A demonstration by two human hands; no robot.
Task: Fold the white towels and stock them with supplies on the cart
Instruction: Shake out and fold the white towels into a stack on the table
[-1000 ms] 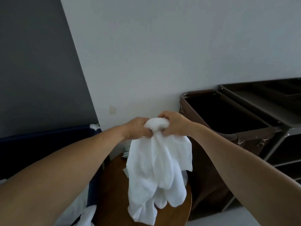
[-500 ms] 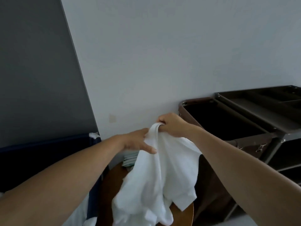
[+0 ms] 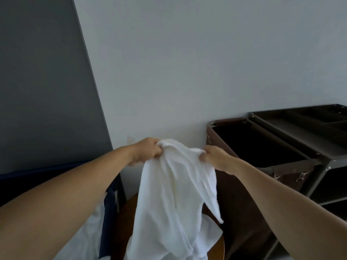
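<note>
White towel [image 3: 174,188] now hangs spread above the round wooden table [image 3: 122,222]; left hand [image 3: 145,152] and right hand [image 3: 212,156], bunched together a second ago, each pinch its top edge apart. Folding can likely start; cart [image 3: 293,139] waits right.

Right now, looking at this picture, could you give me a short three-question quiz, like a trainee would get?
1. True or false: the left hand and the right hand both grip the white towel at its top edge.
2. The brown bag on the cart is: A) heaped with towels; B) open at the top and dark inside; C) covered by a lid.
3. Fill in: the towel hangs over a round ____ table.
Key: 1 true; 2 B; 3 wooden.
</note>
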